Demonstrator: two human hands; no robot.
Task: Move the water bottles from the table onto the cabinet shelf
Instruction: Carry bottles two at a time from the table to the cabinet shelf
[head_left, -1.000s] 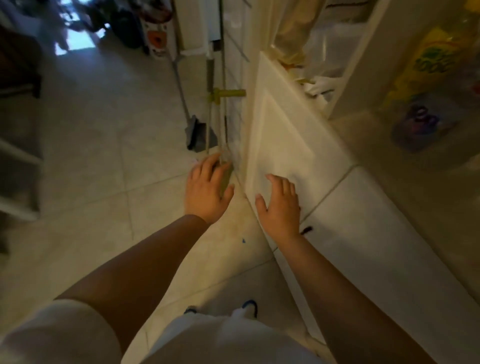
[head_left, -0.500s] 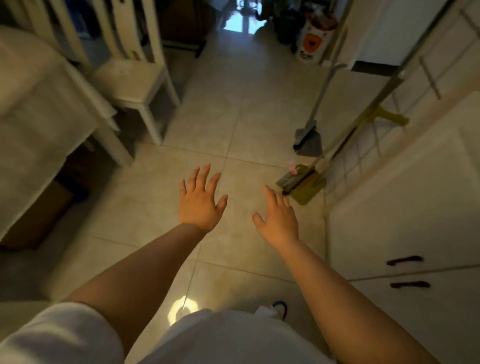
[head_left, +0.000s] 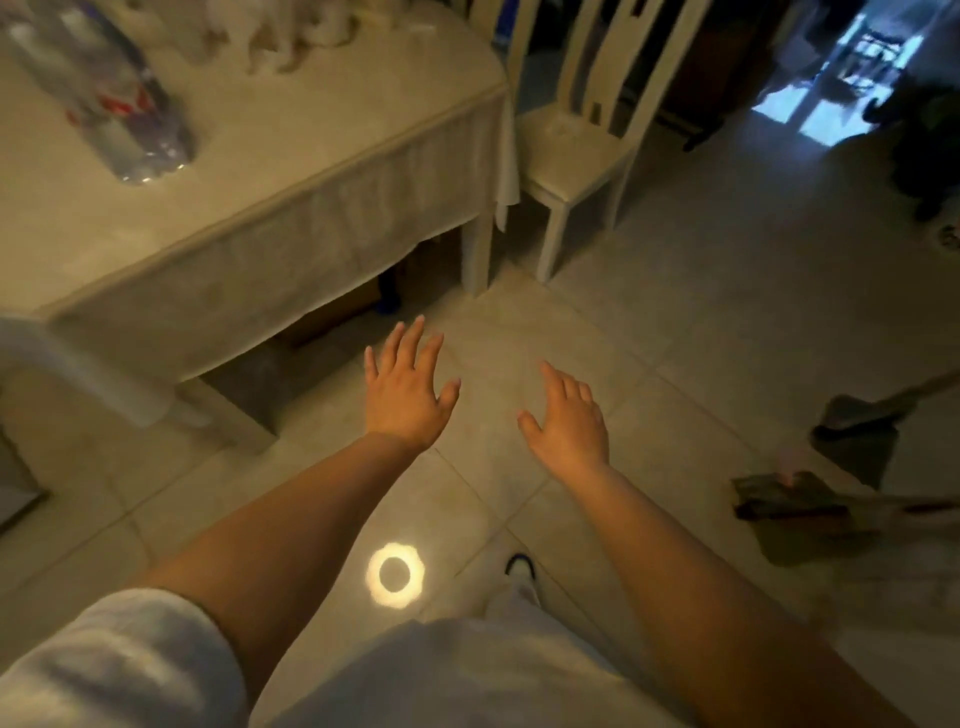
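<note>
The bench (head_left: 311, 171), covered with a pale cloth, is carrying a wrapped pack of water bottles (head_left: 104, 98) lying near its left side.

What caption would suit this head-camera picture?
Both hands, left and right, open and empty above tiled floor; water bottle lies on the table.

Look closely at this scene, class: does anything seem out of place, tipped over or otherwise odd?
Yes: the water bottles lie on their side on the table instead of standing. Both the left hand and right hand are empty, over the floor.
</note>
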